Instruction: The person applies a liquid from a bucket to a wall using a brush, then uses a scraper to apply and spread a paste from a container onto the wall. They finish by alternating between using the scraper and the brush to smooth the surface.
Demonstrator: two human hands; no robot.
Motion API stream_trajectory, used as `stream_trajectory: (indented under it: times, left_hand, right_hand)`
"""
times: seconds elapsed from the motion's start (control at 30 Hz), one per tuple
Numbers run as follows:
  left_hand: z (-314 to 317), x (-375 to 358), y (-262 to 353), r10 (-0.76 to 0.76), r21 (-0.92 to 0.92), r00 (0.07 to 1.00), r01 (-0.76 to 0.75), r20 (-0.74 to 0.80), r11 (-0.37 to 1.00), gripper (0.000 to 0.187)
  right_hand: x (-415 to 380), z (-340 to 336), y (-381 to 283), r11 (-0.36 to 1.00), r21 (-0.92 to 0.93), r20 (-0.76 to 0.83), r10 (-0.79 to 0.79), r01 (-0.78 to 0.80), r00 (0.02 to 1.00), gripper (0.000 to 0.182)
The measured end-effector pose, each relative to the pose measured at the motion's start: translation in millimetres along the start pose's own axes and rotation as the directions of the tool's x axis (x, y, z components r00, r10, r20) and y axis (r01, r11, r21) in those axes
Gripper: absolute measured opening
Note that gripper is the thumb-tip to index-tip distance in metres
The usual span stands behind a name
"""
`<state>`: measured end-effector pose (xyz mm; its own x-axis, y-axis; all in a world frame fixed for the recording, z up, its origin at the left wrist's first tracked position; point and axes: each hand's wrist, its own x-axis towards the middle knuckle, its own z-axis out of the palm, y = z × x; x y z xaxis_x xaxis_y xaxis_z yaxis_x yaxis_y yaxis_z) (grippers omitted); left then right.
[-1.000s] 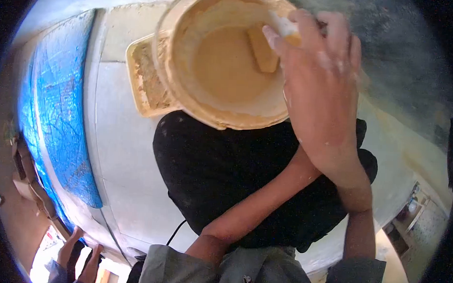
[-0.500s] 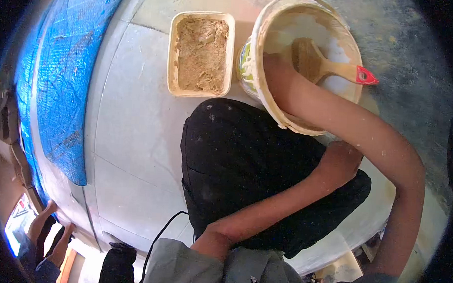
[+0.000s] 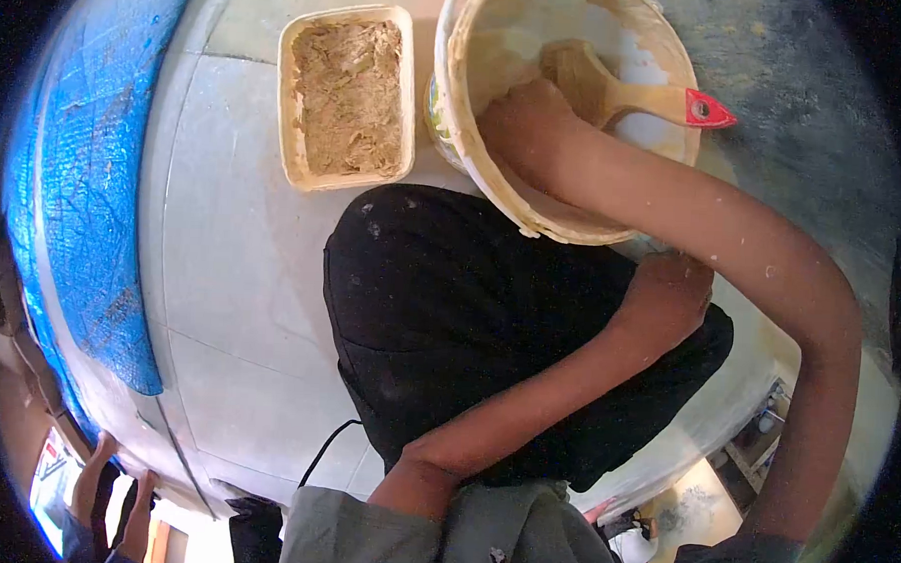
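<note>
My right hand [image 3: 530, 125] is down inside a large putty-smeared bucket [image 3: 468, 133]. Its back and bent knuckles show, so it looks closed, but the fingertips and anything in them are hidden. Beside it, a wide paintbrush [image 3: 640, 98] with a wooden handle and red tip leans in the bucket, its handle end over the right rim. My left hand [image 3: 672, 289] rests by my knee, just below the bucket and partly under my right forearm; its fingers are hidden. Left of the bucket stands a rectangular tub [image 3: 408, 91] of rough brown paste [image 3: 348, 99].
Pale floor tiles [image 3: 243, 264] lie under the tub. A blue tarp [image 3: 106, 210] runs along the left side. Another person's legs [image 3: 135, 514] show at the lower left. Dark stained floor [image 3: 774, 104] lies beyond the bucket on the right.
The view has shifted, so the tub, bucket and brush appear farther left and slightly higher. More of my right hand shows inside the bucket. My left hand stays by the knee.
</note>
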<state>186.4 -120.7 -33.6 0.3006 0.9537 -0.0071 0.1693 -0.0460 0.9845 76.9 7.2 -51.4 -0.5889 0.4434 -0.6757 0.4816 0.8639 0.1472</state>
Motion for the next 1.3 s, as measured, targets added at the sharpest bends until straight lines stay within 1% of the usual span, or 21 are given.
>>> stream_trajectory:
  times: [0.1,0.17,0.2,0.23,0.27,0.33,0.4,0.47,0.53,0.57,0.67,0.77,0.83,0.9,0.97,1.0,1.1,1.17,1.2,1.27,1.3]
  left_hand:
    - [-0.3,-0.9,0.2,0.012,-0.003,1.000,-0.012,0.003,1.000,0.022]
    - [0.2,-0.2,0.0,0.010,0.000,1.000,-0.010,0.019,1.000,0.022]
    - [3.5,-0.3,-2.5,0.073,0.040,0.990,-0.069,-0.120,0.997,0.018]
    - [4.6,1.6,-2.9,0.146,0.084,0.956,-0.128,-0.254,0.988,0.015]
    - [5.4,3.0,-4.5,0.172,0.076,0.953,-0.158,-0.251,0.985,0.015]
    - [-3.7,11.3,-3.8,0.285,0.075,0.886,-0.277,-0.366,0.958,0.014]
    - [2.4,11.8,-10.2,0.313,0.107,0.910,-0.295,-0.271,0.950,0.016]
    - [-9.5,1.7,-4.8,0.301,0.041,0.938,-0.298,-0.170,0.954,0.018]
    - [-16.2,-7.7,-7.9,0.272,0.136,0.962,-0.275,0.035,0.952,0.031]
    - [-16.8,-7.1,-5.8,0.316,0.144,0.948,-0.318,0.038,0.937,0.031]
    - [-20.7,-9.1,-3.8,0.238,0.159,0.970,-0.242,0.048,0.957,0.034]
    - [-15.4,1.3,-9.7,0.419,0.365,0.903,-0.361,-0.094,0.858,0.019]
    - [-17.5,4.4,-5.2,0.183,0.383,0.983,-0.169,0.001,0.908,0.022]
    - [-20.3,4.9,-5.1,0.189,0.395,0.982,-0.178,0.011,0.901,0.023]
    - [-22.6,0.9,-2.5,0.194,0.395,0.981,-0.190,0.029,0.899,0.024]
    - [-23.2,-0.3,-2.0,0.213,0.388,0.977,-0.204,0.020,0.899,0.024]
    - [-24.8,-1.8,-1.6,0.228,0.382,0.974,-0.213,0.004,0.899,0.023]
    - [-27.3,-0.7,-0.6,0.220,0.379,0.976,-0.205,0.005,0.902,0.023]
    - [-28.6,-0.4,1.4,0.201,0.363,0.980,-0.191,0.012,0.912,0.023]
    - [-29.1,-1.0,5.0,0.188,0.343,0.982,-0.183,0.021,0.921,0.022]
    - [-30.0,-1.7,6.3,0.168,0.323,0.986,-0.163,0.012,0.932,0.022]
  right_hand:
    - [0.1,0.7,-0.7,1.000,0.025,-0.014,-0.011,0.011,1.000,0.016]
    - [-2.6,-9.7,0.8,0.999,0.042,0.070,-0.011,0.008,0.998,0.013]
    - [-8.9,-8.8,3.0,0.999,0.036,0.069,-0.003,0.000,0.998,0.013]
    - [-19.9,-6.4,8.2,0.998,0.029,-0.215,-0.044,0.051,0.976,0.012]
    - [-31.6,-4.6,14.1,0.996,0.000,-0.477,-0.078,0.088,0.875,0.012]
    - [-47.0,-30.2,16.7,0.993,0.113,-0.343,0.075,-0.039,0.936,0.010]
    - [-65.9,-36.3,18.9,0.977,0.208,-0.555,0.151,-0.040,0.818,0.008]
    - [-76.6,-37.2,17.0,0.940,0.331,-0.564,0.270,-0.086,0.781,0.005]
    - [-94.0,-39.2,14.5,0.937,0.326,-0.582,0.302,-0.124,0.755,0.008]
    - [-101.8,-40.9,15.4,0.929,0.354,-0.589,0.308,-0.104,0.748,0.011]
    - [-132.8,-43.6,19.5,0.903,0.426,-0.677,0.365,-0.064,0.639,0.018]
    - [-167.4,-60.9,35.5,0.899,0.397,-0.694,0.425,-0.183,0.581,0.019]
    - [-185.1,-71.4,47.2,0.920,0.316,-0.760,0.393,-0.234,0.518,0.017]
    - [-202.8,-88.4,60.7,0.927,0.245,-0.815,0.356,-0.285,0.457,0.014]
    - [-228.7,-122.6,74.1,0.869,-0.083,-0.871,0.175,-0.488,0.459,0.014]
    - [-237.7,-139.3,82.5,0.828,-0.151,-0.896,0.115,-0.539,0.428,0.013]
    - [-269.6,-197.4,113.9,0.766,-0.234,-0.941,-0.025,-0.598,0.337,0.015]
    - [-290.8,-232.8,136.8,0.741,-0.268,-0.962,-0.165,-0.616,0.219,0.019]
    - [-300.4,-249.3,139.1,0.737,-0.273,-0.960,-0.171,-0.619,0.220,0.019]
    - [-313.4,-273.1,140.4,0.727,-0.052,-0.977,0.105,-0.685,0.185,0.042]
    - [-306.0,-267.1,148.2,0.723,-0.054,-0.978,0.102,-0.688,0.184,0.042]
